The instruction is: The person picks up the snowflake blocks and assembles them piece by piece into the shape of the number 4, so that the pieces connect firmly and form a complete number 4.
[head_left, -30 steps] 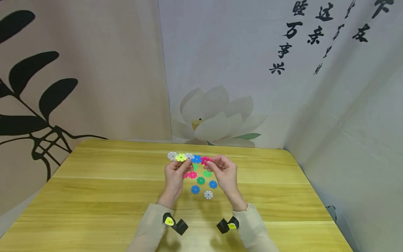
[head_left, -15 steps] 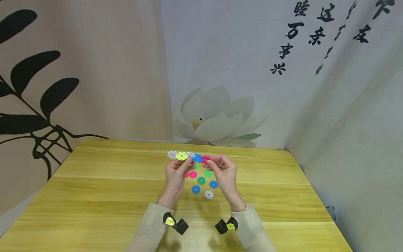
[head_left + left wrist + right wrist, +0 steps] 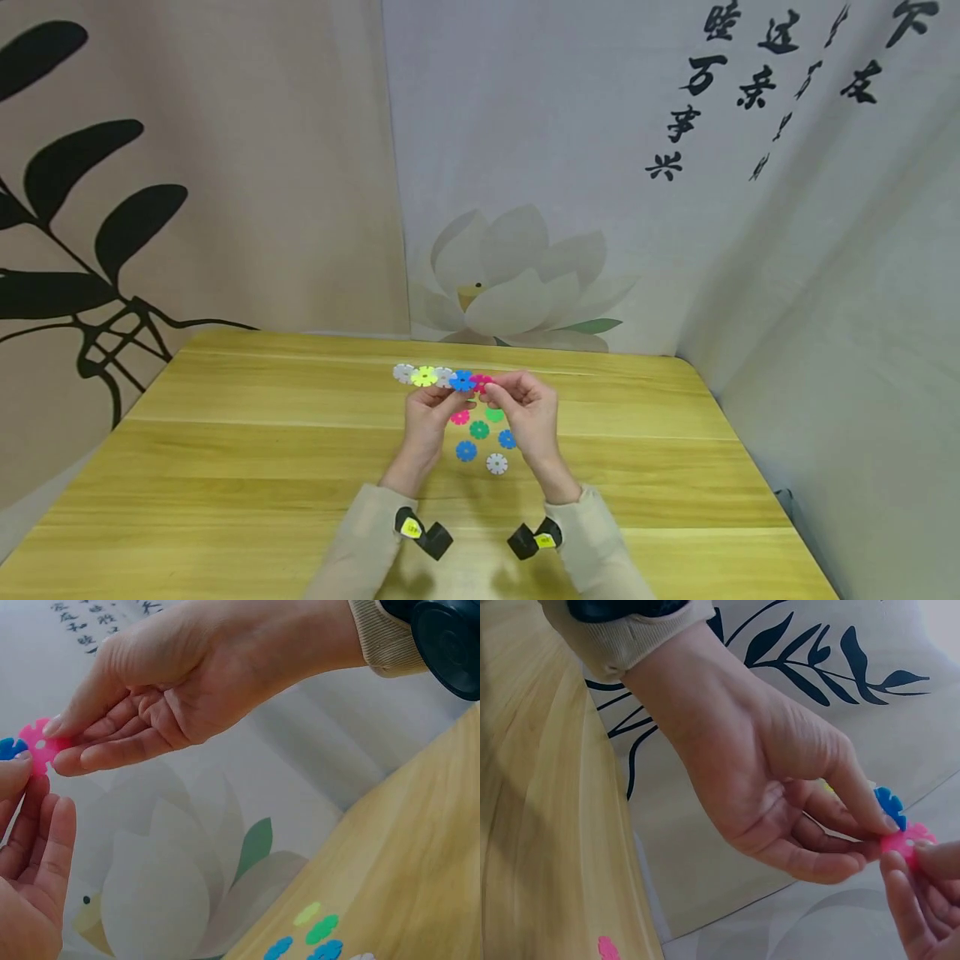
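A row of notched plastic snowflake discs in white, yellow (image 3: 423, 377), white, blue (image 3: 462, 380) and pink (image 3: 482, 382) is held up above the table, joined edge to edge. My left hand (image 3: 427, 427) pinches it from below by the blue disc, its thumb close to where blue meets pink in the right wrist view. My right hand (image 3: 531, 417) pinches the pink disc at the row's right end between thumb and fingers. In the left wrist view, the pink disc (image 3: 39, 744) is partly covered by both hands' fingertips.
Loose discs lie on the wooden table (image 3: 247, 450) beneath the hands, among them a dark green disc (image 3: 479, 430), a blue disc (image 3: 466, 451) and a white disc (image 3: 497, 464). Hands hide some of them. A printed cloth backdrop (image 3: 525, 150) stands behind the table.
My left hand has slid right along the row, from the second white disc toward the blue-pink joint. The row and my right hand have shifted slightly left.
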`<state>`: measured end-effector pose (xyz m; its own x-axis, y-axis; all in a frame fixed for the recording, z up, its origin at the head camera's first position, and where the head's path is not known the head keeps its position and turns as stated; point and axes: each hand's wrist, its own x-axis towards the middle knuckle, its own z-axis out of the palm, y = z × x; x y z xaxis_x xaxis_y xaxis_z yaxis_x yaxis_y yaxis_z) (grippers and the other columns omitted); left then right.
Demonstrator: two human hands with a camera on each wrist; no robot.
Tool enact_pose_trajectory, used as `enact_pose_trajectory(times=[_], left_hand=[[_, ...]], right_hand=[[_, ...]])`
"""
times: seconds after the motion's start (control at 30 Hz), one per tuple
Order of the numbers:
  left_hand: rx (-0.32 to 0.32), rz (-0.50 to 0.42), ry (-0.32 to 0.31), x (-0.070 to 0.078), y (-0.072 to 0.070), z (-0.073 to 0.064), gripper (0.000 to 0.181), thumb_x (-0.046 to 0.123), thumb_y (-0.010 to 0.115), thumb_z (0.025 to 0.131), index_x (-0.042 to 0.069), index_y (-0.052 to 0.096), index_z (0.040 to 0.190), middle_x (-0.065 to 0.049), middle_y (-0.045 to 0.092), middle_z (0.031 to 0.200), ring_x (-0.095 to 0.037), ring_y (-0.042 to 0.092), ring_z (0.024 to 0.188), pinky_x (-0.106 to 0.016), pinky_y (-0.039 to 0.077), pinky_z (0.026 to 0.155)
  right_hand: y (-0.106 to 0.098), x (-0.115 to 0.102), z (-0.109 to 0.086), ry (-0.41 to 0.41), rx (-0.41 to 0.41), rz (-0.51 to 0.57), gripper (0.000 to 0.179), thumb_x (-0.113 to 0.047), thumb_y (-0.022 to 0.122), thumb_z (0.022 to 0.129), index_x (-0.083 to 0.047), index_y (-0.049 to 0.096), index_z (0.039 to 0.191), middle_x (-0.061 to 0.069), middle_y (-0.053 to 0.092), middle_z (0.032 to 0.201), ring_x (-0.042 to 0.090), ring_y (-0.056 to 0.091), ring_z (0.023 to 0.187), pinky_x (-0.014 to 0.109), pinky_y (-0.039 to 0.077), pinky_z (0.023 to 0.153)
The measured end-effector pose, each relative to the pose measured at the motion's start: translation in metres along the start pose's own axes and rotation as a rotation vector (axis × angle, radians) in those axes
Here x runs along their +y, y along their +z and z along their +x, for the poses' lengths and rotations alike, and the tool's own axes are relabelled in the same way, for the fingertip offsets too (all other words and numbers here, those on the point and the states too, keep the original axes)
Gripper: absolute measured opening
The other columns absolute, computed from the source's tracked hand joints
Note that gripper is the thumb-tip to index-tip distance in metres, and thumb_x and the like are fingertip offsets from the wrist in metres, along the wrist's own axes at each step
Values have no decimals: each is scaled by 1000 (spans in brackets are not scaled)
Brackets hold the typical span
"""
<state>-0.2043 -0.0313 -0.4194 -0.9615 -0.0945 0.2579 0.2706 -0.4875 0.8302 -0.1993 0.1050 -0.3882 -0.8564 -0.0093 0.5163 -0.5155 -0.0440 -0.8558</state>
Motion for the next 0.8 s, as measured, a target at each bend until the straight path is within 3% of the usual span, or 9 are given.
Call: enact_pose_trajectory(times=[0.07, 0.27, 0.43, 0.63, 0.8], left_hand=[[-5, 10, 6, -1, 1, 0, 37, -13, 57, 84, 20, 70, 76, 6, 69, 75, -7, 66, 70, -24, 58, 67], [-19, -5, 38, -4, 2, 0, 40, -14, 58, 83, 22, 72, 75, 6, 69, 75, -8, 66, 69, -23, 58, 66], [12, -2, 39, -2, 0, 0, 39, -14, 59, 83, 22, 72, 73, 6, 69, 74, -8, 66, 68, -24, 58, 66], [58, -3, 46, 3, -6, 0, 28, -9, 62, 84, 14, 70, 72, 4, 69, 72, -11, 67, 66, -25, 58, 65], [52, -10, 56, 6, -12, 0, 13, -4, 66, 83, 5, 69, 74, 2, 69, 70, -11, 66, 63, -27, 58, 65]], right_hand=[[2, 0, 0, 16, 21, -41, 9, 3, 66, 84, 11, 64, 83, 25, 66, 76, 11, 65, 63, 22, 56, 57], [4, 1, 1, 46, 58, -109, 7, 5, 68, 81, 12, 65, 80, 11, 64, 82, 7, 58, 62, 17, 49, 53], [5, 3, 0, 69, 32, -111, 9, 3, 68, 82, 11, 65, 86, 15, 65, 84, 8, 56, 67, 15, 47, 55], [-8, 14, -4, 159, 10, -115, 16, -3, 68, 84, 7, 66, 97, 13, 65, 87, 10, 59, 72, 18, 50, 62], [-28, 37, -5, 259, 20, -202, 16, -4, 68, 85, 7, 66, 96, 13, 66, 87, 9, 57, 72, 20, 51, 61]])
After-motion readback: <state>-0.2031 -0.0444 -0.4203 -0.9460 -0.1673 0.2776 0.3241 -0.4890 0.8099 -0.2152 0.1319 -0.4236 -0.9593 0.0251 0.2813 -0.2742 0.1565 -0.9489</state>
